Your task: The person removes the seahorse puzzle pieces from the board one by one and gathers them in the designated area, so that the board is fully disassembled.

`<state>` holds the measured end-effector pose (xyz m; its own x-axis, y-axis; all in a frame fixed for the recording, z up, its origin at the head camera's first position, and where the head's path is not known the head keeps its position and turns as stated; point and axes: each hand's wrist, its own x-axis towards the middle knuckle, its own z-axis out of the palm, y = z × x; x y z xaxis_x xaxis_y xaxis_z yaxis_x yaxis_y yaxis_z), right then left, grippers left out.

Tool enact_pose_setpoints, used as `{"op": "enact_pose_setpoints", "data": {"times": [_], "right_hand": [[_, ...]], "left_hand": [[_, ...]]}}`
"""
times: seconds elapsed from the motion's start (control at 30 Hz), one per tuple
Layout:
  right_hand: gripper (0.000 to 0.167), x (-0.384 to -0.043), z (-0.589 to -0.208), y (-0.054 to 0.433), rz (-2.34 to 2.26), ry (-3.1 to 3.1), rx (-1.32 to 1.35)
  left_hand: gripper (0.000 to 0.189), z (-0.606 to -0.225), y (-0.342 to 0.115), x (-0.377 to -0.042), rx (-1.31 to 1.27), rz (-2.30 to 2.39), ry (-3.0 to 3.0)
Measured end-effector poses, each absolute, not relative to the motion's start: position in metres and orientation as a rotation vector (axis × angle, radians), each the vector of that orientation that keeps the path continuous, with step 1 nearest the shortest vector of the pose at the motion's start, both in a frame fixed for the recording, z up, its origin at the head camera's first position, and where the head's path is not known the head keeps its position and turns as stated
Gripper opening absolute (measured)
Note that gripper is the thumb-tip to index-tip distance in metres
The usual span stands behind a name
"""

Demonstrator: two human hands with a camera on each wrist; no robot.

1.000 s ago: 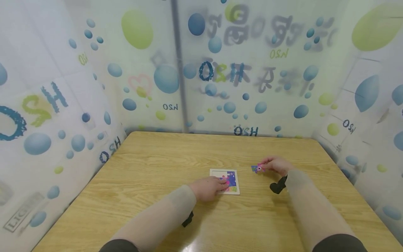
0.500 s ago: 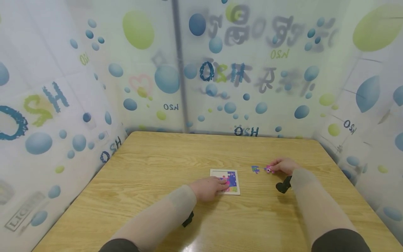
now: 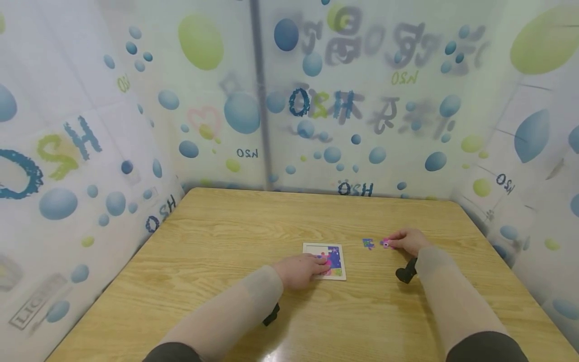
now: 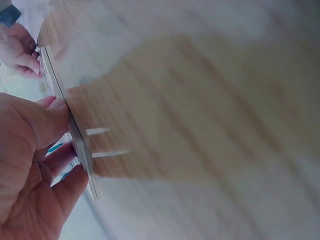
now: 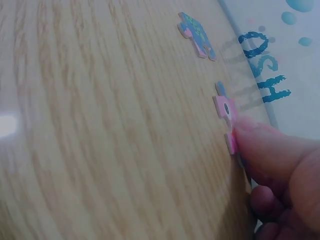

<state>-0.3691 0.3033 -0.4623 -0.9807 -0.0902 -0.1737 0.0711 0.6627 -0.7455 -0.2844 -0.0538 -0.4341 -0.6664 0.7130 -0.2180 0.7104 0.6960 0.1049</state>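
A white-framed jigsaw puzzle board [image 3: 343, 261] lies on the table, part filled with blue, pink and green pieces. My left hand [image 3: 296, 271] holds it by the near left side, fingers over its face. In the left wrist view, thumb and bent fingertips meet at the board's edge [image 4: 85, 150]; the hand hides part of the picture. My right hand [image 3: 410, 241] pinches a pink puzzle piece [image 5: 226, 107] with a printed eye, low at the tabletop. Just left of it lies a blue and green puzzle piece [image 3: 368, 244], untouched.
The wooden table [image 3: 244, 221] stands against curtains [image 3: 389, 120] printed with blue and green bubbles on its far side and both flanks. Black straps [image 3: 406, 271] circle the wrists.
My right hand has moved right with the pink piece, which now lies apart from the blue and green piece. The left hand stays on the board.
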Motion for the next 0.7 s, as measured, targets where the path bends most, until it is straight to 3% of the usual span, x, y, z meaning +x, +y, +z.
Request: {"op": "enact_pose_setpoints", "data": {"times": [0.4,0.7], "right_hand": [[0.034,-0.364,-0.459,0.299,-1.246,2.644,0.013],[0.033,-0.365,-0.44,0.26,-1.186,2.665,-0.052]], "left_hand": [[0.049,-0.434,-0.053,-0.283,1.127,-0.006,2.664],[0.048,-0.434,-0.054,-0.283,1.113,0.034,2.671]]}}
